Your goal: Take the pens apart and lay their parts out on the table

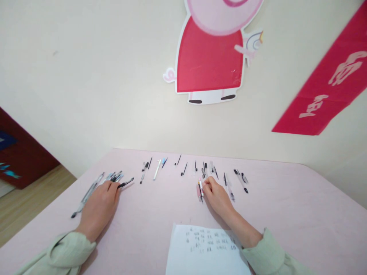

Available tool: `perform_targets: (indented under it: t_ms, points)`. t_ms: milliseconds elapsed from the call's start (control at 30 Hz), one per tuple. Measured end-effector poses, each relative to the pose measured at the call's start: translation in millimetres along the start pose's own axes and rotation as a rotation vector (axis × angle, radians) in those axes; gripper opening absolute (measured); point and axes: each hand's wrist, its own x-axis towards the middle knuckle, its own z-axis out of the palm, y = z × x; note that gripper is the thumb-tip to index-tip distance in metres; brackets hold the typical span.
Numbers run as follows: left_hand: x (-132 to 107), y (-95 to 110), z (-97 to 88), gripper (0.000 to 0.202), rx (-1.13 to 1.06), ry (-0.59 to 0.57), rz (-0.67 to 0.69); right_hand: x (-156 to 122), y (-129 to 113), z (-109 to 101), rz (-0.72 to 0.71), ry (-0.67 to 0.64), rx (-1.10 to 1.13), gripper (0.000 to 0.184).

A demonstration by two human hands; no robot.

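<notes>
Observed a pale pink table (149, 221) against the wall (114, 95), with a handwritten sheet (197, 263) at the near side. Found left hand (100, 204) over the pen pile (93, 188) at the table's left, grasping a black pen (126, 183). Found right hand (218, 195) right of centre, fingertips against a pink pen (198, 192); cannot tell whether gripped. Noted a white pen (157, 170) and slim refills (185, 167) strewn along the far side.

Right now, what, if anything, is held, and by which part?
The left grip appears to hold a black pen by its left end; the right grip is at a pink item, any hold there unclear.
</notes>
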Motion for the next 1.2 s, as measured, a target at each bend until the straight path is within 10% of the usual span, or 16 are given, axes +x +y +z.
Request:
perform_targets:
  t_ms: [200, 400, 1200]
  points:
    - [6, 92, -22.1, 0.028, -0.523, -0.157, 0.073, -15, -22, -1, -0.144, -0.018, 0.098, 0.018]
    - [15, 184, -3.9, 0.024, -0.637, -0.303, 0.254, -16, -19, 9, -0.18, -0.049, 0.32, 0.03]
    - [1, 179, -8.8, 0.031, -0.757, -0.384, 0.29, -27, -29, 10, -0.463, -0.078, 0.203, 0.037]
